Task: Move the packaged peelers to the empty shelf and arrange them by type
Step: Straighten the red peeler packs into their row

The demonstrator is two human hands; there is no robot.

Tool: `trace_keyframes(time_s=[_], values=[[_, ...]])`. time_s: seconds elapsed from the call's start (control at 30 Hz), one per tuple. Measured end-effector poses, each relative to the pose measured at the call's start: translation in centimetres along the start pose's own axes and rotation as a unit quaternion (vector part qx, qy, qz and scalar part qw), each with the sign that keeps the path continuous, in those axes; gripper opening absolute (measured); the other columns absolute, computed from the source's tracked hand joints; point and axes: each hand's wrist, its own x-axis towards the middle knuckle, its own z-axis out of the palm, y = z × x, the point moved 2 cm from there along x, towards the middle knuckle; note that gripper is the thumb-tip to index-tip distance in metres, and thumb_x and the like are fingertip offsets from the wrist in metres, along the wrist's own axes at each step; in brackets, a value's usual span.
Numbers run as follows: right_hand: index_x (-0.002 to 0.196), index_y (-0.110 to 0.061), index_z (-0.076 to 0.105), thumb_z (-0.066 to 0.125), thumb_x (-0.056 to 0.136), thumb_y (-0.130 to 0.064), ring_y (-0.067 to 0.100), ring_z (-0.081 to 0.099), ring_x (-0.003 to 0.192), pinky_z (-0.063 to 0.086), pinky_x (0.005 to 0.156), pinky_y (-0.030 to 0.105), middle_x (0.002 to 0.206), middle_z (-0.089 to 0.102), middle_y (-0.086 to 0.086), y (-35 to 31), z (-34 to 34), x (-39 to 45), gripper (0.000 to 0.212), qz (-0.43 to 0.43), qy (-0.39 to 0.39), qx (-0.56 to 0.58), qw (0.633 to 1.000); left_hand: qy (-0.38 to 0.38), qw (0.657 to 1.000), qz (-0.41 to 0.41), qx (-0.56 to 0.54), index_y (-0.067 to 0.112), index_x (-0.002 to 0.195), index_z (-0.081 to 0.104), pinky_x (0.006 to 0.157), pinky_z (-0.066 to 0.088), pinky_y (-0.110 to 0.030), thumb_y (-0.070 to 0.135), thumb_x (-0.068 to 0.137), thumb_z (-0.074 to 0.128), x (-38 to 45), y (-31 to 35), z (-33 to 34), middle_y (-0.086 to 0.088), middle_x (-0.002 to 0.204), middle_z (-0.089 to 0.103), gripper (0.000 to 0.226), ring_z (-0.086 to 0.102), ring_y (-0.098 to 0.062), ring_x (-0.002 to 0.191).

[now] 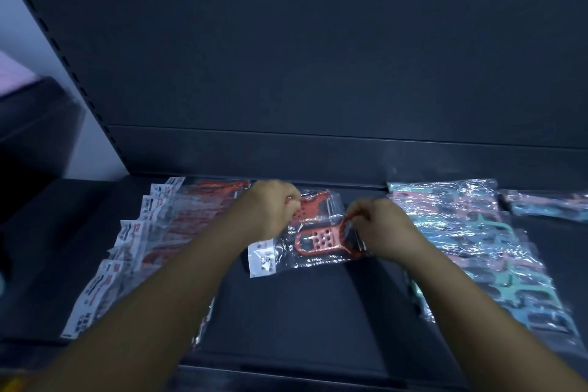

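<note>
Two hands are working over the middle of the dark shelf [286,312], both curled onto clear-bagged orange peelers. Left hand [273,207] is gripping the far orange peeler pack [318,204] at its left part, fingers curled round the plastic, knuckles facing up. Right hand [381,232] is pinching the right end of the near orange peeler pack [305,248], fingertips closing on the round loop end of the peeler through the bag. Near pack is lying flat, white label card at its left end, perforated orange body pointing right; far pack is lying just beyond it, partly overlapped, touching it. Both forearms are reaching in from the near edge. Left of the hands, a fanned row of orange peeler packs [143,248] is lying overlapped on the shelf, white label cards toward the left, running from far to near. Right of the hands, a pile of teal and pink peeler packs [477,248] is lying in glossy plastic, also running far to near. Further right at the far edge, one more teal pack [547,204] is lying apart from the pile. Dark back panel [318,57] is rising behind the shelf.
</note>
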Motion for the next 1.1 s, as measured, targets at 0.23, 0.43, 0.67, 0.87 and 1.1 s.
trace_keyframes(time_s=[0.23,0.43,0.67,0.87,1.1], values=[[0.096,-0.022,0.071,0.046,0.085,-0.008,0.028,0.062,0.100,0.046,0.083,0.025,0.110,0.066,0.012,-1.8,1.5,2.0,0.031,0.024,0.023,0.025,0.999,-0.017,0.994,0.014,0.106,0.018,0.136,0.048,0.105,0.039,-0.036,0.034,0.089,0.061,-1.3,0.0,2.3,-0.002,0.136,0.051,0.052,0.049,-0.024,0.123],[0.087,-0.029,0.062,0.047,0.085,-0.007,0.028,0.059,0.105,0.044,0.084,0.026,0.108,0.064,0.011,-1.2,2.8,2.9,0.026,0.012,0.028,0.039,0.999,0.015,0.987,0.013,0.161,0.014,0.149,0.023,0.116,0.014,-0.031,0.029,0.094,0.056,-0.6,-0.5,4.1,-0.001,0.152,0.031,0.066,0.029,-0.022,0.139],[0.135,-0.031,0.047,0.060,0.086,-0.030,0.025,0.036,0.121,0.033,0.104,0.031,0.134,0.041,-0.002,-1.5,3.3,1.7,0.051,-0.074,0.012,-0.079,0.994,0.028,0.982,0.037,0.182,0.014,0.147,0.025,0.115,0.012,-0.029,0.016,0.092,0.057,-0.1,-1.1,4.9,0.000,0.151,0.030,0.064,0.028,-0.021,0.139],[0.143,-0.025,0.037,0.057,0.088,-0.032,0.024,0.036,0.126,0.034,0.108,0.033,0.146,0.035,-0.004,-1.8,3.7,2.2,0.059,-0.090,0.007,-0.138,0.986,0.029,0.983,0.038,0.179,0.012,0.144,0.030,0.115,0.015,-0.030,0.002,0.088,0.056,1.5,-1.1,5.1,-0.004,0.152,0.027,0.062,0.027,-0.023,0.140],[0.143,-0.022,0.034,0.053,0.090,-0.035,0.025,0.031,0.131,0.030,0.110,0.035,0.148,0.033,-0.001,-1.8,3.4,3.2,0.058,-0.085,0.005,-0.154,0.984,0.009,0.982,0.030,0.188,0.013,0.152,0.013,0.119,0.000,-0.033,-0.003,0.092,0.049,3.3,-1.3,5.3,-0.006,0.161,0.006,0.072,0.003,-0.021,0.148]])
